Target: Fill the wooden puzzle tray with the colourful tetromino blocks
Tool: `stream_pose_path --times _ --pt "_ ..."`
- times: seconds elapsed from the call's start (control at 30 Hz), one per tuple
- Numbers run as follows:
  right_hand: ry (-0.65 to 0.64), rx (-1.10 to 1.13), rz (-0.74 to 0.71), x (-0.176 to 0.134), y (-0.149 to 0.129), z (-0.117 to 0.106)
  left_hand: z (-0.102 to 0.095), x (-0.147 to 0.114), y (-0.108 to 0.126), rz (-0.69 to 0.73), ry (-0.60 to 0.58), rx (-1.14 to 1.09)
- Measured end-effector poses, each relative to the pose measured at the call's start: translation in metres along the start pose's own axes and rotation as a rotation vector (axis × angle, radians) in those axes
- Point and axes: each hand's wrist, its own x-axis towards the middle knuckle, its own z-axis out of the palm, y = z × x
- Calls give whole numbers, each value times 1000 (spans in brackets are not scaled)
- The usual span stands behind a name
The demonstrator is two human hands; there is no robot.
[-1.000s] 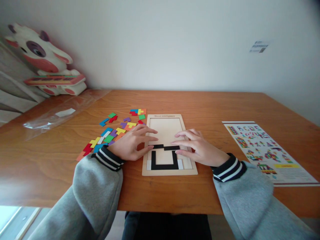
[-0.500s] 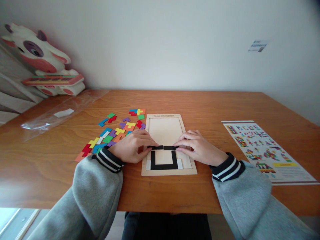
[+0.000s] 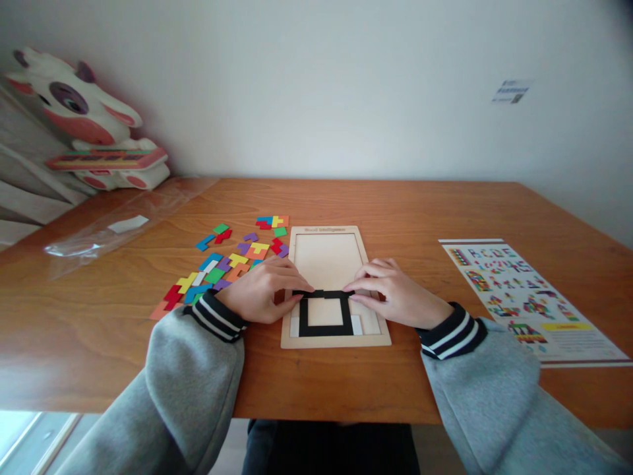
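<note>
A shallow wooden puzzle tray [image 3: 336,342] lies in front of me. In its near half, black pieces form a U shape [image 3: 326,330], with a white piece [image 3: 295,326] at its left and another white piece [image 3: 357,324] at its right. Across the top of the U run two thin black strips, end to end. My left hand [image 3: 267,290] pinches the left strip [image 3: 318,292] between thumb and fingers. The right strip [image 3: 335,294] is pinched by my right hand [image 3: 393,292]. My fingers hide the strips' outer ends.
Many coloured puzzle pieces [image 3: 214,276] lie loose left of the tray, some under my left forearm. A printed pattern sheet [image 3: 558,336] lies at the right. A clear plastic bag [image 3: 79,247] and a cow-shaped toy piano [image 3: 109,158] are at the far left.
The right strip has come down slightly against the top of the black U, closing the gap there. Both hands keep nearly the same place and grip.
</note>
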Motion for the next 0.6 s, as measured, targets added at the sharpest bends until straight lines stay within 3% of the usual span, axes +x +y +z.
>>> stream_pose_path --times 0.5,0.6 --pt "-10 28 -3 1 -3 -1 -1 1 1 11 8 -5" --pt "4 31 1 1 -3 -2 -5 -2 -2 -47 59 134"
